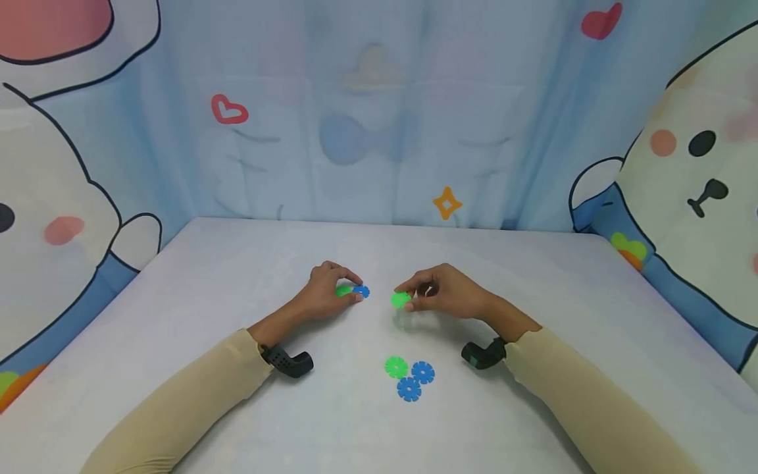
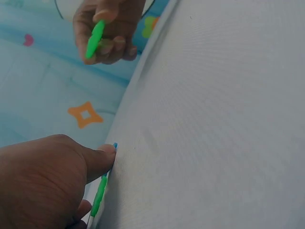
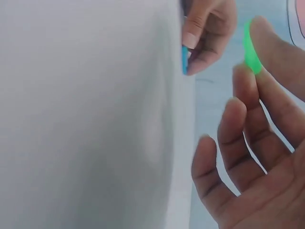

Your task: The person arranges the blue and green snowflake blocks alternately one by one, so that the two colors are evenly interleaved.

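My left hand [image 1: 324, 293] pinches a blue notched plastic disc [image 1: 364, 291] between thumb and fingers, low over the table. Right beside it, under the curve of the same hand, a green disc [image 1: 343, 289] lies edge to edge with the blue one; the hand hides part of both. A short way to the right, my right hand [image 1: 451, 294] pinches another green disc [image 1: 401, 301] between thumb and forefinger, raised off the table. In the right wrist view that green disc [image 3: 251, 50] is seen nearly edge-on, the other fingers loosely bent below it.
Nearer to me on the white table [image 1: 331, 408] lie a loose green disc [image 1: 396, 367] and two blue discs, one [image 1: 423, 372] to the right and one [image 1: 408, 389] in front. Behind the table hangs a blue curtain [image 1: 379, 184] with cartoon prints.
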Demonstrator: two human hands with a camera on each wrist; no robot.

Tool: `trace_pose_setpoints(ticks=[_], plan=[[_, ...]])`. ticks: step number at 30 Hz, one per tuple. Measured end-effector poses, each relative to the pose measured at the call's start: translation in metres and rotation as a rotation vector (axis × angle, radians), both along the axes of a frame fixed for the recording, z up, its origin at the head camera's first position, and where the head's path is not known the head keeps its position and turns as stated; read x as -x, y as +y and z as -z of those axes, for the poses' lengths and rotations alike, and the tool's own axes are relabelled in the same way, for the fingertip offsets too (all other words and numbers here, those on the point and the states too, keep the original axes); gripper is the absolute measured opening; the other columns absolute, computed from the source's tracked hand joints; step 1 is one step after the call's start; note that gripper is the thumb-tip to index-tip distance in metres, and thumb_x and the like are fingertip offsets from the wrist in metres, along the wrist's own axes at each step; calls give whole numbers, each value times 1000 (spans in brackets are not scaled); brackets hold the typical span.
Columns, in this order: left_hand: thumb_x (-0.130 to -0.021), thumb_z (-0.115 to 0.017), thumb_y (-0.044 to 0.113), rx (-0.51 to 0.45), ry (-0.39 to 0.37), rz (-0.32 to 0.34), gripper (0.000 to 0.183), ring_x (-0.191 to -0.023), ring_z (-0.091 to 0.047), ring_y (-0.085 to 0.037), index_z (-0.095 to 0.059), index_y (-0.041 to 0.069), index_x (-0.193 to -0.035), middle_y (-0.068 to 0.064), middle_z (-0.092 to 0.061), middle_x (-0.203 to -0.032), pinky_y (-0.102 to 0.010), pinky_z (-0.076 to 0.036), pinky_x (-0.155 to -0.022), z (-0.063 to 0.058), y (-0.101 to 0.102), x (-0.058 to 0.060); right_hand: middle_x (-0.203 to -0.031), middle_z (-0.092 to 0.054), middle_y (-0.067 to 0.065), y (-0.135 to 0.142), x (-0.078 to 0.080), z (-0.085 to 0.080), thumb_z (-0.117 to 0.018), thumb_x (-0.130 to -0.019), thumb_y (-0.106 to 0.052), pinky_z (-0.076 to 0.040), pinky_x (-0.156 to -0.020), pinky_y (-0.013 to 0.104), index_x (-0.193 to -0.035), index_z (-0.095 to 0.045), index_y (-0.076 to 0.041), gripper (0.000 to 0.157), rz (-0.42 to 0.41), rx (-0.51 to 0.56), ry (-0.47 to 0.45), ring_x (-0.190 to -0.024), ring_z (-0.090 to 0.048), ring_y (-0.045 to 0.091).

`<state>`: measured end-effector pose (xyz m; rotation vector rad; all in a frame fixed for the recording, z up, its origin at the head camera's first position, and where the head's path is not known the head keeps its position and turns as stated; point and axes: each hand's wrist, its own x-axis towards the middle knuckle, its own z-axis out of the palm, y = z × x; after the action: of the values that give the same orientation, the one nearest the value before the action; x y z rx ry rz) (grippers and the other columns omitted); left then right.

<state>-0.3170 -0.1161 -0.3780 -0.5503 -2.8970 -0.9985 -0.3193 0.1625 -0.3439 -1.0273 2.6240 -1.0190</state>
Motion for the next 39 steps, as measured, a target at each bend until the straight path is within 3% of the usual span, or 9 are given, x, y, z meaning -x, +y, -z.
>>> trace_pose_setpoints(ticks=[9,14,19,27,39], plan=[[-92,-69,31,9,-10,-20,29,-135,-34,-39,-70,20,-118,-17,-45,-139,-55,-38,-106,1,1,1,-101,-72,2,-27,34,3,-77,-85,-35,-48,-70,29,-120,-72,-19,38,186,75,-49,-86,-63,17],[-92,-68,31,10,-8,-17,28,-135,-34,-39,-69,20,-118,-17,-45,-140,-55,-38,-107,1,2,2,-103,-70,3,-33,42,12,-76,-86,-37,-44,-65,27,-120,-72,-19,39,245,68,-73,-82,-59,17],[-92,-69,31,5,-10,-20,29,-136,-33,-40,-69,20,-118,-18,-44,-141,-56,-37,-107,1,1,2,-99,-73,3,-34,45,19,-79,-84,-34,-44,-64,27,-116,-74,-16,37,222,34,-60,-78,-56,17],[-92,-69,30,8,-8,-32,27,-136,-34,-39,-69,20,-117,-18,-44,-141,-55,-38,-106,3,0,4,-94,-73,1,-38,44,27,-79,-84,-28,-48,-70,26,-114,-75,-12,35,131,-52,55,-79,-59,12],[-92,-67,29,14,-2,-28,26,-135,-35,-40,-69,20,-116,-19,-45,-139,-56,-37,-106,0,0,3,-92,-70,1,-49,32,24,-79,-84,-30,-45,-67,28,-112,-76,-13,33,182,-94,102,-76,-54,14]])
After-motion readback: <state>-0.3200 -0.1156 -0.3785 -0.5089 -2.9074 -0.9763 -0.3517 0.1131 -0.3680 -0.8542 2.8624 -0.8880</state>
